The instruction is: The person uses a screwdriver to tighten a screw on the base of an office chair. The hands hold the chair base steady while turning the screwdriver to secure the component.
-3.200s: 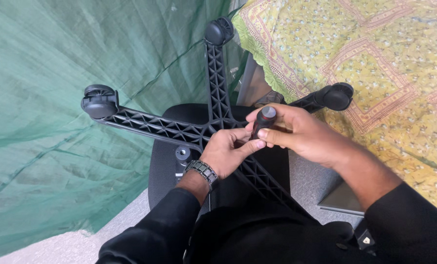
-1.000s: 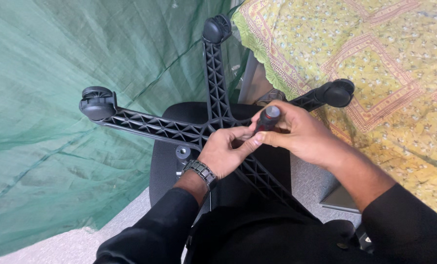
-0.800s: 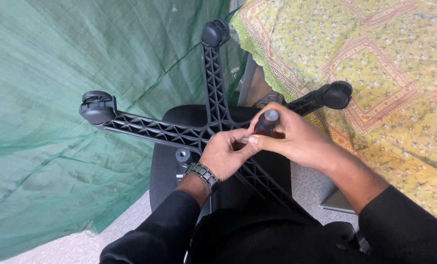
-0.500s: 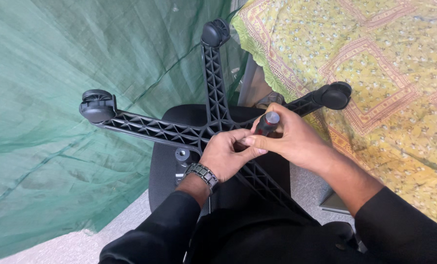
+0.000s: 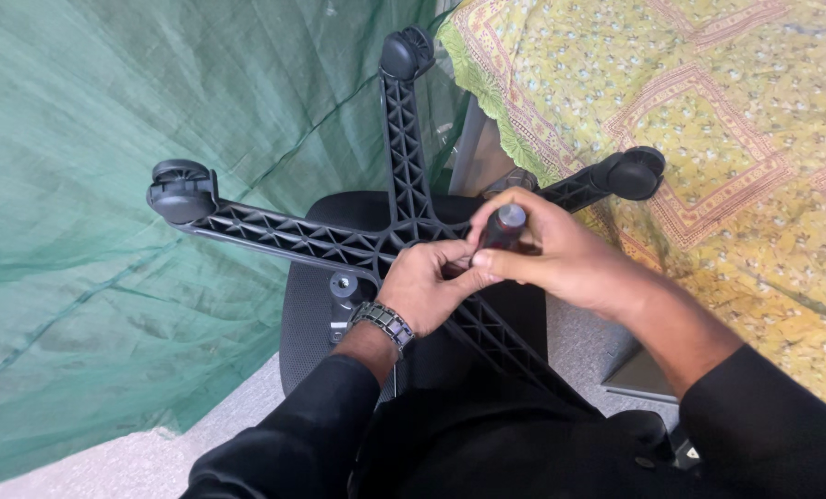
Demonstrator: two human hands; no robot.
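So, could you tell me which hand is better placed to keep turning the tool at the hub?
Probably the right hand: it wraps the screwdriver handle, while the left hand only steadies near the chair base hub.

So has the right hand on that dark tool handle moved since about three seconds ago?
No, barely. The right hand still grips the tool handle over the hub of the chair base, beside the left hand.

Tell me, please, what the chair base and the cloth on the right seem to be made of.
Chair base: probably moulded black plastic, matte, with open ribbing along its arms. Cloth: apparently woven printed cotton, yellow patterned, draping in soft folds.
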